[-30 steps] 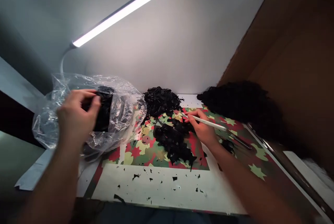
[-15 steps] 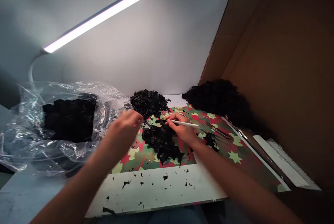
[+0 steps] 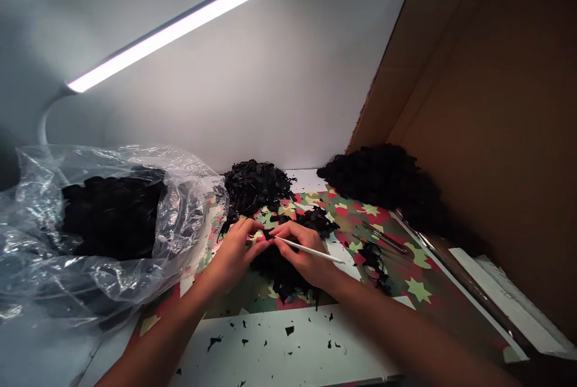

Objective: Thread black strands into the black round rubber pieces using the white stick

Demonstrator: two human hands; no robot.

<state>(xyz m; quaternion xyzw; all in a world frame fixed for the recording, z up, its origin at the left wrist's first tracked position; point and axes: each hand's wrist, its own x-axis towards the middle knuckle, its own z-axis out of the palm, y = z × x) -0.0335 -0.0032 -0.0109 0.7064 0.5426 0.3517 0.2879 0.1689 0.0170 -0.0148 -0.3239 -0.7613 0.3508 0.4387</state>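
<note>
My left hand (image 3: pixel 235 250) is closed in a pinch on a small black piece (image 3: pixel 267 234), its thumb and forefinger meeting my other hand's fingertips. A slim white pen-like stick (image 3: pixel 313 251) is gripped in my right hand (image 3: pixel 307 259), its rear end pointing right; the front end is hidden among the fingers. Below both hands lies a heap of black pieces (image 3: pixel 286 282), thin and flexible looking, on a camouflage-patterned sheet (image 3: pixel 419 291). More black pieces (image 3: pixel 318 222) lie just beyond my right hand.
A clear plastic bag (image 3: pixel 180 225) at left holds black round pieces (image 3: pixel 112 213). Black scraps (image 3: pixel 256 185) are piled at the back, a larger black pile (image 3: pixel 374 173) by the cardboard wall (image 3: pixel 496 104). Tweezers (image 3: pixel 385 237) lie right. A lamp (image 3: pixel 171 32) shines overhead.
My left hand has come down and right from above the sheet to meet my right hand, and now pinches the black piece. My right hand has shifted slightly toward me, still holding the white stick.
</note>
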